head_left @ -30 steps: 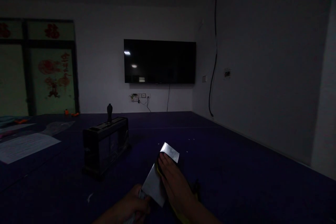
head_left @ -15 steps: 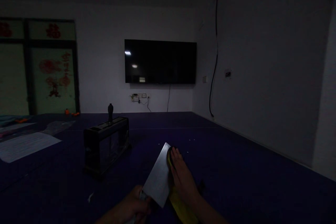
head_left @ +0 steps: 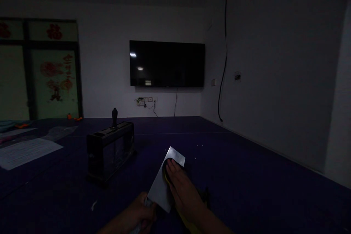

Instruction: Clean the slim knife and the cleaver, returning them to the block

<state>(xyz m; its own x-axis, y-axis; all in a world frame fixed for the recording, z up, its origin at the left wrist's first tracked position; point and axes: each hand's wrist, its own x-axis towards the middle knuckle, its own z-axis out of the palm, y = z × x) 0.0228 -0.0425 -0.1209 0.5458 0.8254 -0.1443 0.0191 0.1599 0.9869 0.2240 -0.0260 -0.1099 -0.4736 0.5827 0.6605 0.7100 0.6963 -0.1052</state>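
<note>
My left hand (head_left: 139, 210) is wrapped around the handle of a cleaver (head_left: 159, 193), whose broad shiny blade tilts up and away to the right. My right hand (head_left: 182, 190) presses a yellow and black cloth (head_left: 166, 173) against the upper half of the blade, its fingers together and laid along it. Part of the cloth hangs beneath my right wrist, in shadow. To the left stands a black knife block (head_left: 95, 155) with see-through sides, a dark handle (head_left: 114, 117) sticking up from its top.
The dark purple table (head_left: 246, 186) reaches back to the wall. Printed paper (head_left: 29, 152), a clear plastic bag (head_left: 61, 132) and orange items (head_left: 74, 117) lie at left. A white scrap (head_left: 93, 205) is near the left arm. A television (head_left: 167, 64) hangs beyond.
My right hand slid the cloth to the blade's right edge half a second ago and is now back across its middle. The left hand keeps its grip, and the cleaver has shifted only slightly.
</note>
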